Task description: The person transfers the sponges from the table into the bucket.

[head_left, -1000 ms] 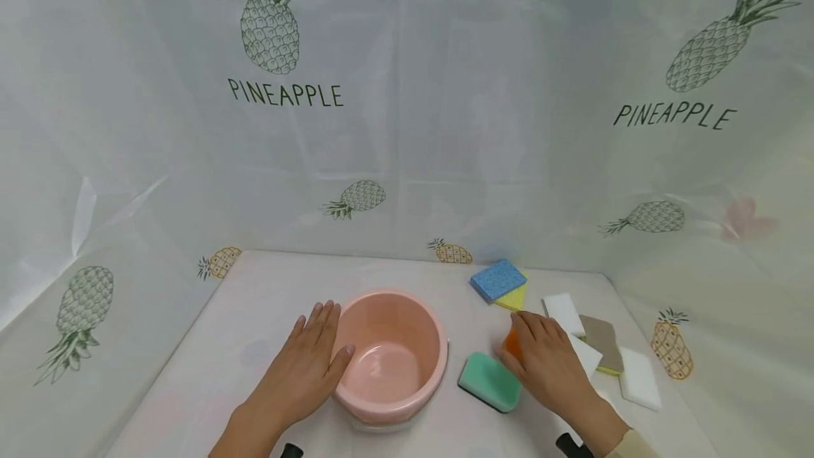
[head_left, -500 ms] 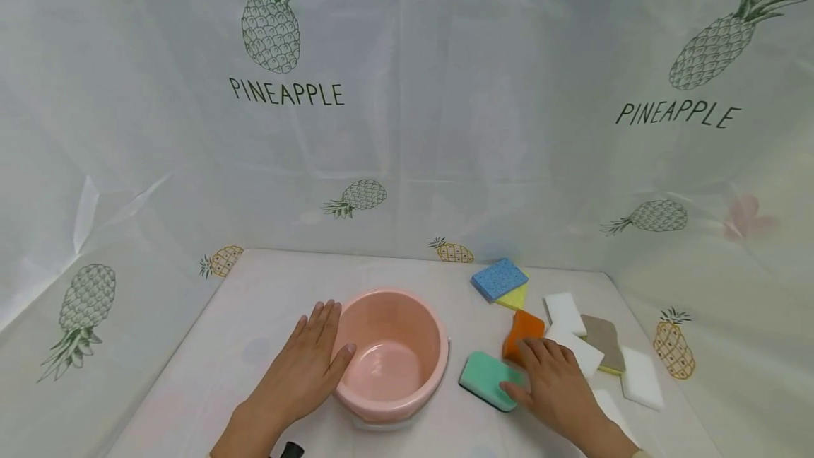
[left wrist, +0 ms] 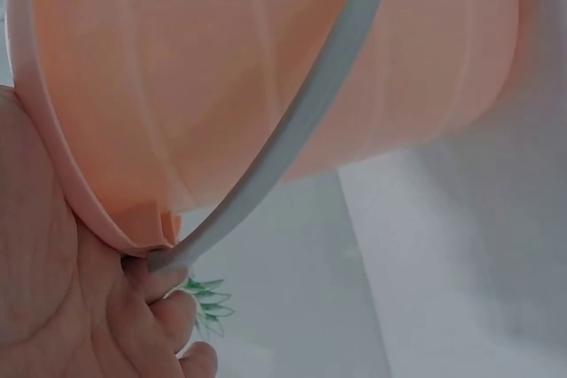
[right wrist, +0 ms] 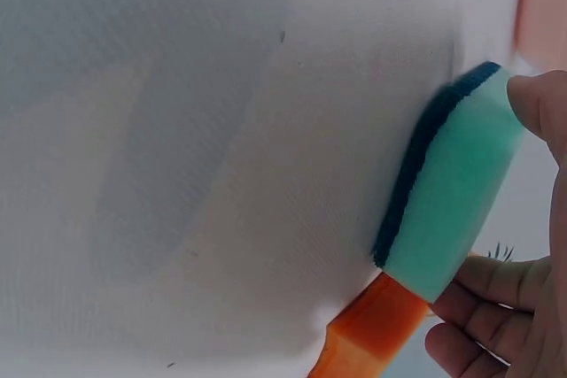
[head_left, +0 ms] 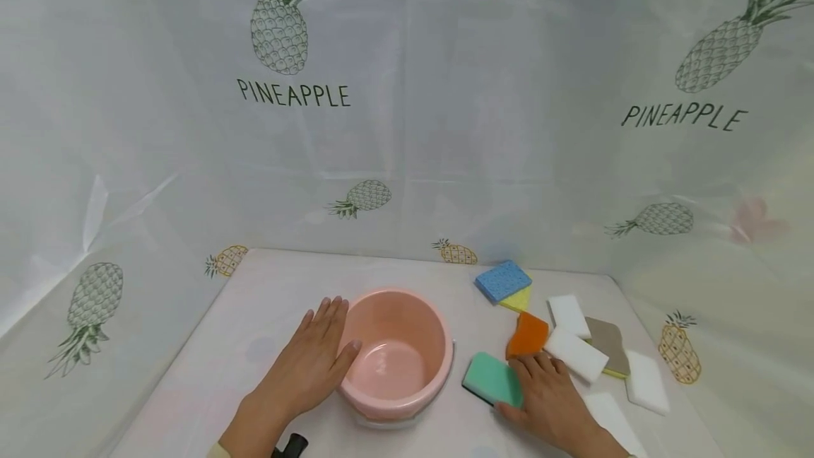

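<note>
A pink bucket (head_left: 394, 408) with a grey handle (left wrist: 301, 117) stands on the table. My left hand (head_left: 304, 362) rests on its left rim, fingers straight and held together, the thumb over the inside edge. To the right of the bucket lies a green sponge (head_left: 490, 377) with a dark scouring side underneath. My right hand (head_left: 550, 398) has hold of its right end; in the right wrist view the thumb (right wrist: 532, 104) lies at one end of the sponge and the curled fingers at the other. Just beyond the fingertips is an orange sponge (head_left: 528, 334).
Several white sponges (head_left: 575, 353) and a brown-and-yellow one (head_left: 607, 345) lie loosely to the right, some overlapping. Farther back, a blue sponge (head_left: 502, 281) rests partly on a yellow one (head_left: 518, 299). A white pineapple-print sheet (head_left: 445, 126) hangs around the table (head_left: 280, 281).
My right hand has let go of the orange sponge, drawn back toward me and taken hold of the green sponge. The left hand stays on the bucket rim.
</note>
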### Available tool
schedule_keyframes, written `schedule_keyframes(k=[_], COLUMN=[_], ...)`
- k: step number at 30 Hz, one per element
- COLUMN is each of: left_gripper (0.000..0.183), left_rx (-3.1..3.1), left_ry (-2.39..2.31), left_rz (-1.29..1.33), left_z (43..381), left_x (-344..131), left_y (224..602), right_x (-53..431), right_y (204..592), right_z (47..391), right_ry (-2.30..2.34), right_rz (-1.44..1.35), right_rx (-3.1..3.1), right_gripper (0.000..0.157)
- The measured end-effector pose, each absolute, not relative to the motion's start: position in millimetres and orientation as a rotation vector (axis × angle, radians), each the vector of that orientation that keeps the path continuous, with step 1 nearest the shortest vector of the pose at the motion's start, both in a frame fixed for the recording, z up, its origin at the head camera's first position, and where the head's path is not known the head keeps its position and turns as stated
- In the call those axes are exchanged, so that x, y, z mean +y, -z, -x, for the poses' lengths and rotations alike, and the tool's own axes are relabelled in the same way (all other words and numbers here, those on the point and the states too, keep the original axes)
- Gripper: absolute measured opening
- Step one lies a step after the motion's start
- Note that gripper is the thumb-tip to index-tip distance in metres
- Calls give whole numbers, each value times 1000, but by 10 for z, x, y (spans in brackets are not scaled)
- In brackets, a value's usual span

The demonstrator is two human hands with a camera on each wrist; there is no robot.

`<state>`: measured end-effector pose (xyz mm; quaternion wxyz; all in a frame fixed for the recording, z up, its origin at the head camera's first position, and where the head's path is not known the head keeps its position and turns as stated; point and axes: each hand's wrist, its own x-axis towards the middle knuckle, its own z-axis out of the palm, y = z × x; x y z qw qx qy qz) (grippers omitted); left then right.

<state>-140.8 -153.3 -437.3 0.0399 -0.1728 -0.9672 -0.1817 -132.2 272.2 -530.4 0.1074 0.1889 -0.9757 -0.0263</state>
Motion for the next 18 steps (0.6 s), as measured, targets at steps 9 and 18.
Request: schedule_keyframes(k=[9, 18], left_gripper=[74, 68], left_rx=[-2960, -2925], left_ry=[480, 424], left_rz=[537, 494], left_z=[1446, 1449], left_x=[-1546, -1545], left_y=[4371, 4371], right_x=[2694, 2750], right_y=[5312, 5059], right_z=[1358, 1511], right_ry=[48, 53], right_rz=[-599, -621], right_rx=[-2773, -2645], right_gripper=[68, 63])
